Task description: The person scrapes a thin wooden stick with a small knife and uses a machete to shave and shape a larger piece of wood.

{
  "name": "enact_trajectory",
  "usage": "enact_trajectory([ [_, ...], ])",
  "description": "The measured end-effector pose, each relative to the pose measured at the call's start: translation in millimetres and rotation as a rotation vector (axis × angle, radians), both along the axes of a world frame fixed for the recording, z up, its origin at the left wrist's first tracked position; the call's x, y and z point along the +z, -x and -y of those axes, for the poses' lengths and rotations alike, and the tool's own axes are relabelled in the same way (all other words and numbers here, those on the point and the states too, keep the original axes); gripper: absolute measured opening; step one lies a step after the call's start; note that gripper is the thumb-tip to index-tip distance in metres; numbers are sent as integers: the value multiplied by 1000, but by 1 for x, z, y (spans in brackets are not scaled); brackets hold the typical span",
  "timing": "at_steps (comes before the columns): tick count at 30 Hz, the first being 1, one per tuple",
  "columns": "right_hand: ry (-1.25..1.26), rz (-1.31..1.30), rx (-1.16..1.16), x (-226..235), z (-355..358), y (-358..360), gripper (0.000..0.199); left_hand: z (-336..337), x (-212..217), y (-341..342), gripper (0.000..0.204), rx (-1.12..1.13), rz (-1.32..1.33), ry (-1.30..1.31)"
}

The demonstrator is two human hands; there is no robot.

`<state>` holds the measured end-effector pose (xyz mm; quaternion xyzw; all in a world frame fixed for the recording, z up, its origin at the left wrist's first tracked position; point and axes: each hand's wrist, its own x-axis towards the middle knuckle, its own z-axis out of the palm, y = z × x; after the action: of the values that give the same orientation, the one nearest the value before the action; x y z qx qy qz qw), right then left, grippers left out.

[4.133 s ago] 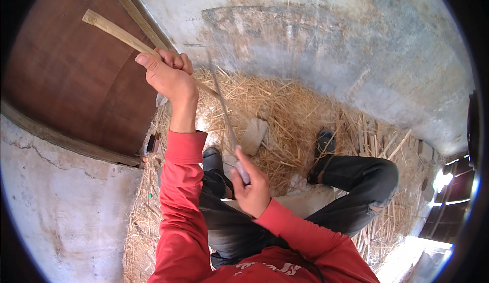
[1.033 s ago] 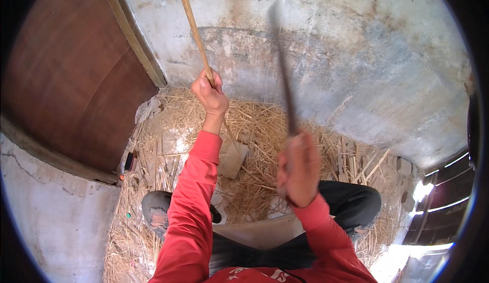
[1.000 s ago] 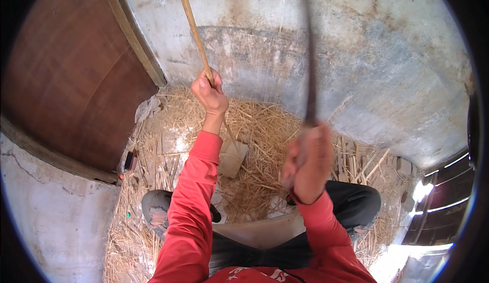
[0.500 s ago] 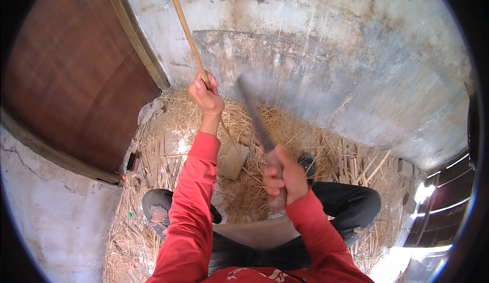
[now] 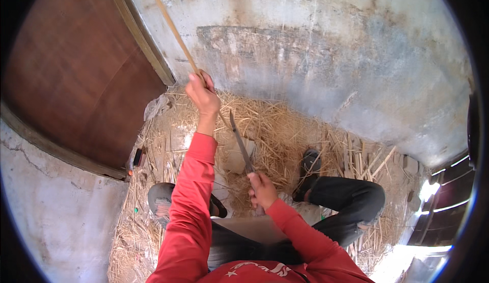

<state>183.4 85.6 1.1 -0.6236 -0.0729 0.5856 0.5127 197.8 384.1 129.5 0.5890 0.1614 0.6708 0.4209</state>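
Note:
My left hand (image 5: 202,95) is closed around a long thin wooden stick (image 5: 173,31), raised in front of me at a slant. The stick's upper part leans toward the wall, and its lower end comes out below my fist. My right hand (image 5: 263,192) grips the handle of a long knife (image 5: 241,145), its dark narrow blade pointing up and left. The blade's tip lies beside the stick's lower end; whether they touch, I cannot tell. Under them, a pale block (image 5: 238,159) sits among the straw.
Straw and wood shavings (image 5: 285,130) cover the floor around my feet. A stained plaster wall (image 5: 326,64) rises ahead, with a brown door panel (image 5: 76,74) at left. Split sticks (image 5: 364,158) and a brick-like block (image 5: 410,165) lie at right. A small dark object (image 5: 138,157) is near the door.
My right hand has brought the knife down and left, from raised to low beside the stick's lower end. My left hand and the stick have shifted slightly left.

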Motion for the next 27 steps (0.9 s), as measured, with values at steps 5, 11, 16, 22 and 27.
enact_trajectory([
  [5,-90,-29,-7,-18,-4,-27,40,5,66,7,69,-105,-185,-165],
  [11,-92,-141,16,31,-12,-42,37,-23,118,2,63,-20,80,-150],
  [16,-603,308,-164,182,-30,-65,41,-17,118,-14,65,132,100,-183],
  [22,-986,255,-556,122,-51,-35,52,-11,119,-35,68,199,80,-192],
  [27,-310,715,-98,-108,-19,0,35,-4,120,-35,66,170,97,-188],
])
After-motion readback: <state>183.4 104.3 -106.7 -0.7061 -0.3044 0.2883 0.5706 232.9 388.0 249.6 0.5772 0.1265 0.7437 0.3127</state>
